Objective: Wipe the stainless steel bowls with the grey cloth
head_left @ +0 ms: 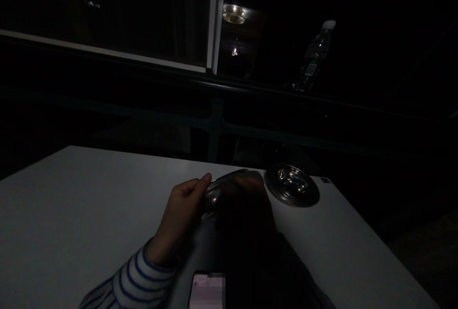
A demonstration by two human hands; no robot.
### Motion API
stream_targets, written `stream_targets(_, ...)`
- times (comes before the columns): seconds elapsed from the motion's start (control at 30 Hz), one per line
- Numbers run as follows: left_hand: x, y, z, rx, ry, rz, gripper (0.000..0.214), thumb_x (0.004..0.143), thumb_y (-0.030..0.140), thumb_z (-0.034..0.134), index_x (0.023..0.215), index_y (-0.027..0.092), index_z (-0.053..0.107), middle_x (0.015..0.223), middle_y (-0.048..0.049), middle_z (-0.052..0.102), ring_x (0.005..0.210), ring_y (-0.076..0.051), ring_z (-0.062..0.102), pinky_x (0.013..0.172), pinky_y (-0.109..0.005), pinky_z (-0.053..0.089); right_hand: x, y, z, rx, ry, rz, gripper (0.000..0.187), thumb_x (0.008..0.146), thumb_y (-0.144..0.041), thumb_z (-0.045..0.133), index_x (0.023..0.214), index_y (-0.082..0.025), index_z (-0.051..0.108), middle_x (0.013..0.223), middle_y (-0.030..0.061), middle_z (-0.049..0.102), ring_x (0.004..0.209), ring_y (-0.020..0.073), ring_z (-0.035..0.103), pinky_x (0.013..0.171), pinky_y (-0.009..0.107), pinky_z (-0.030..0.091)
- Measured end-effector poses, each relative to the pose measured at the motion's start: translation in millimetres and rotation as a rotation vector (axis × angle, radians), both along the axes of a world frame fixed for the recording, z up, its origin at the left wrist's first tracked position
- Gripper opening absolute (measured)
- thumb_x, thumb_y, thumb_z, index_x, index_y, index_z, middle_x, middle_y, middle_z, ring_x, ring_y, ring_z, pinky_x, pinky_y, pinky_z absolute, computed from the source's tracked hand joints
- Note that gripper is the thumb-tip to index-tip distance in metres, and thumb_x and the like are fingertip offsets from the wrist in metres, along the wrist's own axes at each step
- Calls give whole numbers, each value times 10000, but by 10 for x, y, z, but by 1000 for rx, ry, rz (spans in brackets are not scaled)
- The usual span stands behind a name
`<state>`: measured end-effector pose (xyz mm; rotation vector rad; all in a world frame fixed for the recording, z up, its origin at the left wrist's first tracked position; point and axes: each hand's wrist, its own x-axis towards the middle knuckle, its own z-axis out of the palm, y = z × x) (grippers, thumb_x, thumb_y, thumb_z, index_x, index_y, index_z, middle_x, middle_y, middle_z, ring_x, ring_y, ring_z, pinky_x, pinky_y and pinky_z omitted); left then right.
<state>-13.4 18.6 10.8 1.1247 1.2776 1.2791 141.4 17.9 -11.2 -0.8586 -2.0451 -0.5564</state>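
My left hand (pixel 186 206) is closed on the left rim of a shiny metal bowl (pixel 213 198), with the thumb on top of the edge. The bowl is tilted above the white table (pixel 89 204). Deep shadow covers my right hand (pixel 250 192), which is curled at the bowl's right side; its fingers show only faintly. Much of the bowl is lost in that shadow. Just right of my right hand rests a stack of similar metal bowls (pixel 291 185). Below my hands lies a phone (pixel 207 292) with a lit, partly blurred screen.
Beyond the table runs a dark ledge, where a clear plastic bottle (pixel 313 58) with a white cap stands. A white window frame (pixel 214 23) rises behind it. A small label (pixel 325 180) sits on the table's far right corner. The surroundings are very dark.
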Motion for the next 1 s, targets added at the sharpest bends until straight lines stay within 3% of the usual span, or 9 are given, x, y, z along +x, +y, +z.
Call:
stream_targets(0.1,11,-25,17,-15,-35,-94,412,735,510,552,525,156,543,481,29,500,478,-97,431,489,-213,329,-58,-30,-31,-22,-26,-26,296,854,-277,437,1115,-175,534,1059,68,584,988,228,485,856,410,357)
stream_targets(0.23,53,-76,86,-95,-205,-207,394,733,513,549,555,165,596,508,5,564,490,-120,471,507,-230,361,83,48,-4,-123,44,-55,284,869,-299,417,1079,-152,540,1076,96,573,982,225,487,834,389,383)
stream_targets(0.33,68,-84,92,-138,-294,-232,400,709,538,562,567,168,620,547,-23,610,524,-144,520,532,-245,393,86,75,-51,-67,3,-51,304,851,-314,452,1098,-156,536,1081,94,575,1006,239,475,841,408,370)
stream_targets(0.57,46,-31,-8,-311,-496,-159,368,695,488,597,765,131,648,604,-26,644,570,-171,595,570,-269,432,-265,-50,-289,18,-204,83,180,839,-214,491,984,-196,596,1046,20,615,1019,190,478,919,400,304)
stream_targets(0.7,42,-20,-27,-258,-477,-144,351,702,476,603,792,139,651,631,-16,658,588,-166,601,597,-271,440,-175,-13,-198,33,-167,38,234,844,-220,502,1067,-190,565,1025,29,619,994,187,483,880,386,332)
stream_targets(0.87,56,-38,16,-207,-427,-138,341,721,479,587,712,142,642,646,-17,661,608,-160,591,628,-279,450,92,89,-9,-46,-28,-13,344,834,-313,490,1129,-138,510,1123,107,564,1059,246,450,874,430,373)
stream_targets(1.0,61,-44,43,-191,-403,-87,330,708,459,610,762,136,651,673,-18,662,652,-168,599,630,-274,450,65,59,-23,-49,-44,-25,379,834,-313,483,1162,-123,489,1130,123,552,1066,247,447,879,431,383)
